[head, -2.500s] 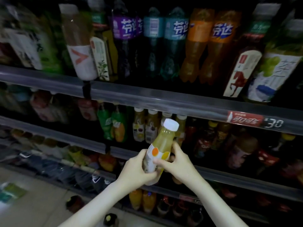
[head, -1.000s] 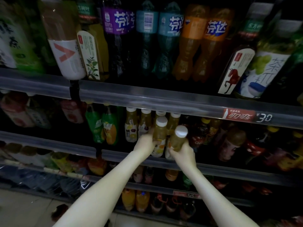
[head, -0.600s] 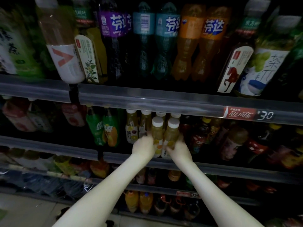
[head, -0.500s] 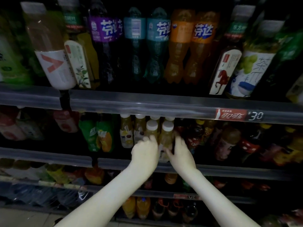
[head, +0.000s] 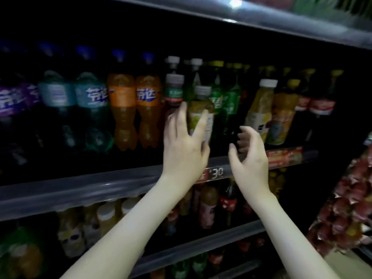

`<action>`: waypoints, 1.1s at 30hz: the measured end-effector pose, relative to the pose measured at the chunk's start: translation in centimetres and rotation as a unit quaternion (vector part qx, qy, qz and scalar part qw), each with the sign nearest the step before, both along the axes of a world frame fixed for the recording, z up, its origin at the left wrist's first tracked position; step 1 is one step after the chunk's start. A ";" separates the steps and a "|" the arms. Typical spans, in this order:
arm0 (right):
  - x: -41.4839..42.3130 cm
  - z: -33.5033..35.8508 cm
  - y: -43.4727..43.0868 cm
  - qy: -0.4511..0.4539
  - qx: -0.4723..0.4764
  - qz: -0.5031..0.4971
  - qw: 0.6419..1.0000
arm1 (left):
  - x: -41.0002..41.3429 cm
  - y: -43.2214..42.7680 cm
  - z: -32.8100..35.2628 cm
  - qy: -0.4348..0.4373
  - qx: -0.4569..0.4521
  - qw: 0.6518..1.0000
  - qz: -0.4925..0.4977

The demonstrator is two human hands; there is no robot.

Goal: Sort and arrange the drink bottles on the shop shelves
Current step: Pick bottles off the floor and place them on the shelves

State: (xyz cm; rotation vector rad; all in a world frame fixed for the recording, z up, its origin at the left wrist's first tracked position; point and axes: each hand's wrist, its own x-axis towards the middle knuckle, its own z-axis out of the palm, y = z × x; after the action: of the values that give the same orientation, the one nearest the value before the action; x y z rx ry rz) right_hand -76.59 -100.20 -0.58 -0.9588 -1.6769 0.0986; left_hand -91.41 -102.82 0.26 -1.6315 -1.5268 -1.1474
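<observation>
My left hand (head: 184,146) is raised to the upper shelf, its straight, spread fingers lying against a green-tea bottle (head: 198,109) with a pale cap. That bottle stands in front of a dark bottle with a green band (head: 174,93). My right hand (head: 250,158) hovers just to the right, fingers loosely curled and holding nothing, before the green Sprite bottles (head: 225,101). A yellow juice bottle (head: 260,109) with a white cap stands further right. The small juice bottles (head: 106,216) stand on the shelf below.
Orange Fanta bottles (head: 134,109), teal bottles (head: 90,105) and purple ones fill the upper shelf to the left; cola bottles (head: 318,107) stand at its right end. A price rail marked 30 (head: 217,172) runs under my hands. Red snack packs (head: 346,198) hang at right.
Both hands left the small juice bottles on the middle shelf and rose to the upper shelf. The view swung up and right. The left hand now touches the green-tea bottle.
</observation>
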 end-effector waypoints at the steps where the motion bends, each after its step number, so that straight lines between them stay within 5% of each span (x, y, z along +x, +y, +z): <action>1: 0.9 0.5 1.0 0.007 -0.015 -0.033 0.999 | 0.2 0.9 0.3 -0.002 -0.013 1.000 0.022; 4: 3.4 1.8 3.8 0.030 -0.088 -0.107 0.990 | 0.6 2.6 0.4 0.003 -0.067 0.996 0.056; 11: 3.7 2.2 8.9 0.050 -0.238 -0.084 0.966 | 0.4 3.8 -2.3 0.024 -0.136 0.988 0.068; 16: 3.9 1.3 9.5 0.077 -0.178 -0.128 0.973 | -0.8 2.0 -2.8 0.010 -0.114 0.993 -0.017; 20: 2.9 1.5 5.6 0.131 -0.037 -0.089 0.987 | -1.0 -1.4 -3.5 -0.056 -0.068 0.986 -0.141; 26: -0.4 0.4 -2.8 0.045 0.107 0.077 0.990 | 1.5 -11.2 -2.7 -0.274 -0.128 0.908 -0.289; 30: -4.9 -8.3 -6.6 -0.073 -0.071 0.228 0.968 | -0.2 -14.9 -4.5 -0.349 -0.224 0.900 -0.134; 33: -8.4 -15.1 -9.1 -0.101 -0.200 0.283 0.933 | -3.2 -17.2 -8.2 -0.433 -0.321 0.839 -0.071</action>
State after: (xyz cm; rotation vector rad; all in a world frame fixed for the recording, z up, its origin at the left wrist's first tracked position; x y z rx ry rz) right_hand -85.03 -109.32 -15.71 -0.7636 -2.1364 0.7750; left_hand -94.57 -120.04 -7.95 -1.7287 -2.6255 -1.7217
